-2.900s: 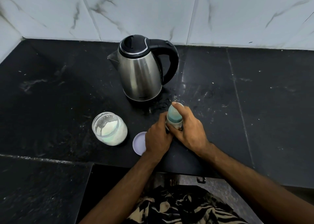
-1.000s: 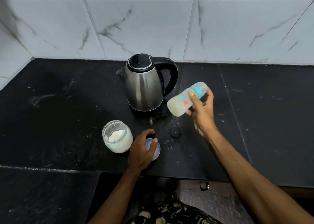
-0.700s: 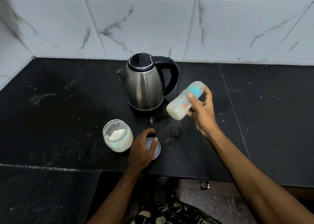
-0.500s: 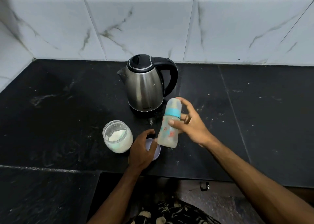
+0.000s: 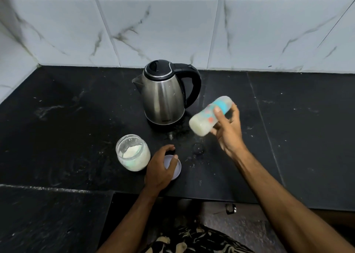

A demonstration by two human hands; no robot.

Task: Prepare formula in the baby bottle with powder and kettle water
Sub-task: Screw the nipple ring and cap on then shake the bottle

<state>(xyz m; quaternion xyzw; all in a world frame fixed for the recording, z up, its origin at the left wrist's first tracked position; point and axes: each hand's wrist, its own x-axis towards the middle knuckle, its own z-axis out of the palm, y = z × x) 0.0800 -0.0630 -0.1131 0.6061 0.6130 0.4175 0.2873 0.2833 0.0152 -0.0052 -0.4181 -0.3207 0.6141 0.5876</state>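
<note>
Four items on black counter (image 5: pixel 57 129). Open powder jar (image 5: pixel 133 153), front left. Left hand (image 5: pixel 160 168) resting loosely curled over lid (image 5: pixel 175 169), grip uncertain. Kettle (image 5: pixel 165 93), rear centre. Right hand (image 5: pixel 228 131) grasping capped, tilted, milky bottle (image 5: pixel 208 118), raised off the counter.

We count one kettle (image 5: pixel 164 97), steel w/ a black handle, on the counter (image 5: pixel 76 118). One baby bottle (image 5: pixel 210 117), capped, milky liquid inside. One glass jar (image 5: pixel 133 153) of white powder (open, no lid on it). One round pale lid (image 5: pixel 173 166) lying flat. Two hands: left hand (image 5: pixel 160 169) and right hand (image 5: pixel 227 131). So four items in all, plus one counter under them, and approx. four big marble wall tiles (image 5: pixel 159 30) (edges cut off, so not sure).
</note>
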